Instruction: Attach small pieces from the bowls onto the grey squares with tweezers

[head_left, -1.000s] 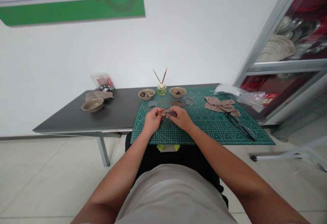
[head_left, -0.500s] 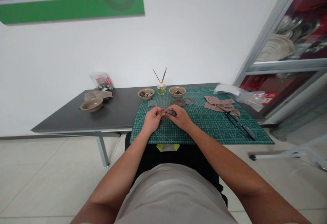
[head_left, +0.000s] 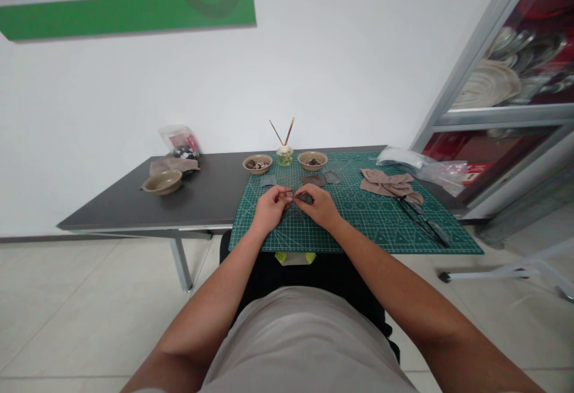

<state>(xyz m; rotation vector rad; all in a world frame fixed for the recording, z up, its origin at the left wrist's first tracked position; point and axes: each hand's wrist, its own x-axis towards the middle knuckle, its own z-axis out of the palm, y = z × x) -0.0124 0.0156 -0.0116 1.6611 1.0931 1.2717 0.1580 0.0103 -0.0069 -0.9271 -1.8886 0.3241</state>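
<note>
Both of my hands meet over the green cutting mat (head_left: 359, 225). My left hand (head_left: 270, 206) is closed, its fingertips pinching a small brownish piece (head_left: 289, 194) whose kind I cannot make out. Close against it, my right hand (head_left: 319, 204) grips a dark grey folded sheet (head_left: 305, 198) that looks like sandpaper, mostly covered by the fingers. Just beyond the hands lie a grey-blue square sheet (head_left: 268, 180), a brown square sheet (head_left: 313, 180) and a small grey sheet (head_left: 331, 176).
Behind them stand a left bowl (head_left: 257, 164) and a right bowl (head_left: 313, 161) of small dark pieces, with a reed diffuser (head_left: 284, 155) between. Rightward are a brown cloth (head_left: 388, 183), glasses (head_left: 424, 222) and a plastic bag (head_left: 421, 165). Another bowl (head_left: 162, 183) sits left on the dark table (head_left: 210, 195).
My right hand's fingers have shifted on the grey sheet, so less of it shows and its angle differs. My left hand stays nearly in place, still pinching the small piece.
</note>
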